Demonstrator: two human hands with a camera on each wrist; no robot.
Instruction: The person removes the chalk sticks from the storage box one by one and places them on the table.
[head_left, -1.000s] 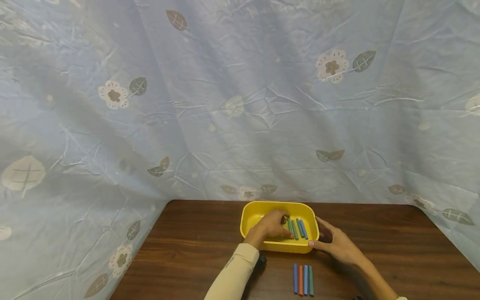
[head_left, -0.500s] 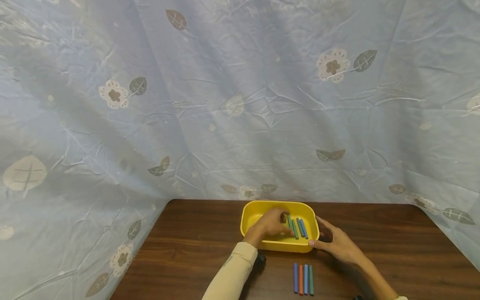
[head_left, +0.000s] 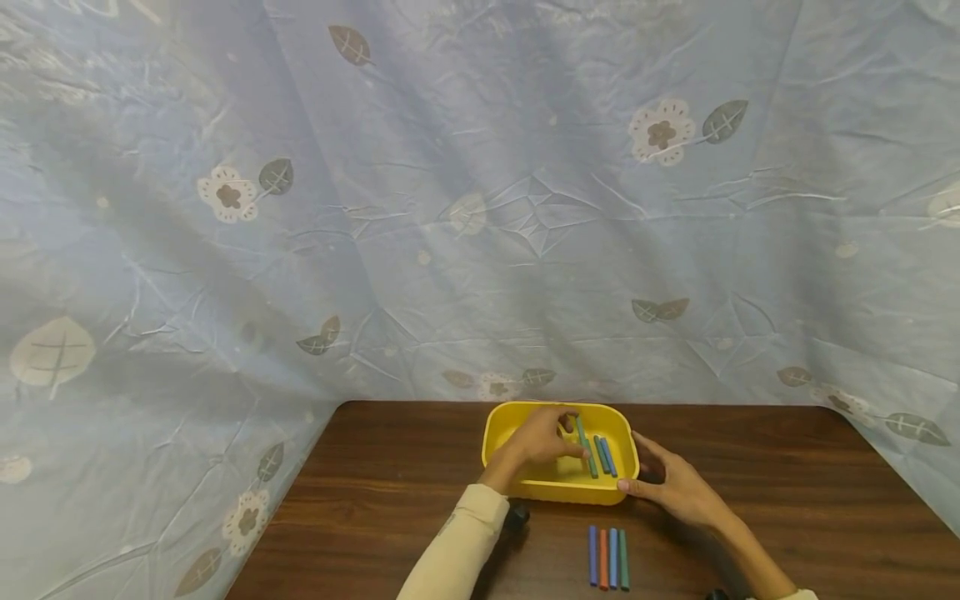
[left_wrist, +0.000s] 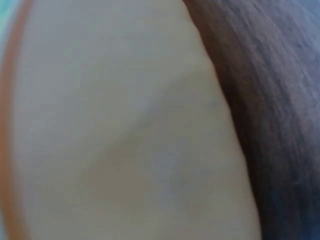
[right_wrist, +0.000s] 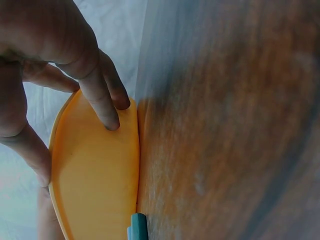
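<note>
In the head view, my left hand [head_left: 542, 435] reaches over the yellow tray [head_left: 557, 492] and pinches a green chalk-like stick [head_left: 581, 428] between thumb and finger. Beside it in the tray lie another green stick [head_left: 590, 463], a dark green one [head_left: 602, 455] and a blue one [head_left: 609, 457]. My right hand [head_left: 678, 492] holds the tray's right end, thumb at the front corner. The right wrist view shows its fingertips on the tray's outer wall [right_wrist: 95, 165] and its thumb at the rim. Sleeve cloth [left_wrist: 125, 120] fills most of the left wrist view.
On the brown wooden table [head_left: 375, 492], a purple stick [head_left: 593, 556], a red stick [head_left: 603, 560], a blue stick [head_left: 613, 558] and a green stick [head_left: 624, 559] lie in a row before the tray. A patterned cloth [head_left: 480, 208] hangs behind the table.
My left hand has risen slightly toward the back of the tray, and the green stick between its fingers has moved up with it. The right hand stays on the tray's end.
</note>
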